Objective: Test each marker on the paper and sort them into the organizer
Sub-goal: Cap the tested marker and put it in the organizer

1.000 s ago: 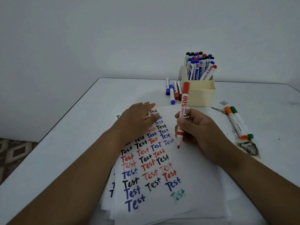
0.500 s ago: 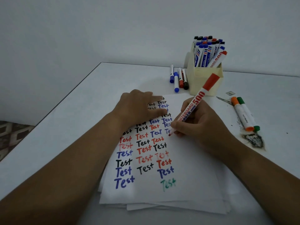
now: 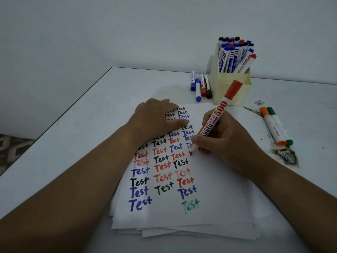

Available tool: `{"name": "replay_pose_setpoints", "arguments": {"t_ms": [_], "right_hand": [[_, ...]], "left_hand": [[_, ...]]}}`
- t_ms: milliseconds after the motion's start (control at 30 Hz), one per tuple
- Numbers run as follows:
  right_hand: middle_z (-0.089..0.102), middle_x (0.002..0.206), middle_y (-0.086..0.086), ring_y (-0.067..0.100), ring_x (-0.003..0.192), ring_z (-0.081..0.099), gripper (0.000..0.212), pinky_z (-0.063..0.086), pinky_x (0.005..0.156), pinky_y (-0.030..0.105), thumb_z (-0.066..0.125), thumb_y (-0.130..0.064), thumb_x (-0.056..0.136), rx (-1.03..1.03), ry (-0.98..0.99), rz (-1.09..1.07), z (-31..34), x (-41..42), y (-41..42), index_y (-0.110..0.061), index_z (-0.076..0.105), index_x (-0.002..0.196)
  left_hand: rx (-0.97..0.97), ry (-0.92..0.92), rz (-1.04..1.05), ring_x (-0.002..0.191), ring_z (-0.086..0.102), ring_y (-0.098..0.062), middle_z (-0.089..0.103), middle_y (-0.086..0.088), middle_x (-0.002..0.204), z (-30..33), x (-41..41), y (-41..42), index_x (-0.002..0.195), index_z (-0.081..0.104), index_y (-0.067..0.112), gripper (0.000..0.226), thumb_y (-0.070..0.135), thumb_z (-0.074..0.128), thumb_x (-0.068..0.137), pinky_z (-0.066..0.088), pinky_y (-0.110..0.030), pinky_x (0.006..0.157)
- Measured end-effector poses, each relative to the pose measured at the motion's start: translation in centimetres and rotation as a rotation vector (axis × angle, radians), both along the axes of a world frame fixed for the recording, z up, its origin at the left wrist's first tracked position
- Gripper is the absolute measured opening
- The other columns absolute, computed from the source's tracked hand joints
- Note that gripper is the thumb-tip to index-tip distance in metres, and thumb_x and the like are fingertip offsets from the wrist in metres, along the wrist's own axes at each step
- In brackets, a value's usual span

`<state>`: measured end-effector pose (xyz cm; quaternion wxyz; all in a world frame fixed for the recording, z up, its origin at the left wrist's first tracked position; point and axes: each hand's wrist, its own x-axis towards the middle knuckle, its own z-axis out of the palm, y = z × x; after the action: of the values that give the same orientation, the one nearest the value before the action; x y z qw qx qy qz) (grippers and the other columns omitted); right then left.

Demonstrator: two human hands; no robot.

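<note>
Since a moment ago we are tipping the red marker [image 3: 217, 115] from upright into a slant, capped end toward the organizer [image 3: 231, 92], and bringing its tip down onto the paper [image 3: 215, 189], where a small red stroke is now showing beside the blue words. Our right hand [image 3: 224, 139] is gripping the marker with its fingers [image 3: 198, 141] curled tight round the lower barrel. Our left hand [image 3: 156, 119] is lying flat on the upper rows of writing, fingers straight and close together, pressing the sheet onto the tabletop [image 3: 91, 125]. We are seeing the organizer standing beyond the paper, packed with capped markers. Four loose markers [image 3: 200, 86] are lying just left of it. An orange marker [image 3: 271, 126] and a green marker [image 3: 280, 126] are lying side by side, touching, to our right.
</note>
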<state>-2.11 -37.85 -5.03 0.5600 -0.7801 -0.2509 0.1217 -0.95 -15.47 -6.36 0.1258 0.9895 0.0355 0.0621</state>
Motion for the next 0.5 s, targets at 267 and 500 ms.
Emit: {"name": "replay_pose_setpoints", "arguments": {"t_ms": [267, 500], "right_hand": [[0.069, 0.081, 0.003, 0.012, 0.067, 0.068, 0.033, 0.057, 0.063, 0.019, 0.079, -0.025, 0.082, -0.060, -0.070, -0.010, -0.15, -0.09, 0.20, -0.028, 0.050, 0.098], [0.067, 0.075, -0.002, 0.012, 0.064, 0.066, 0.034, 0.058, 0.063, 0.021, 0.079, -0.027, 0.082, -0.040, -0.071, -0.037, -0.21, 0.15, -0.18, -0.028, 0.049, 0.098]], "left_hand": [[0.103, 0.163, -0.037, 0.154, 0.002, -0.017, 0.008, 0.004, 0.167, -0.76, 0.69, 0.39, 0.155, 0.014, 0.048, 0.082, 0.088, 0.021, 0.083, 0.004, -0.055, 0.123], [0.136, 0.182, -0.061, 0.154, -0.002, -0.019, 0.003, 0.003, 0.168, -0.57, 0.62, 0.38, 0.156, 0.009, 0.046, 0.081, 0.085, 0.018, 0.085, 0.002, -0.055, 0.123]]}}
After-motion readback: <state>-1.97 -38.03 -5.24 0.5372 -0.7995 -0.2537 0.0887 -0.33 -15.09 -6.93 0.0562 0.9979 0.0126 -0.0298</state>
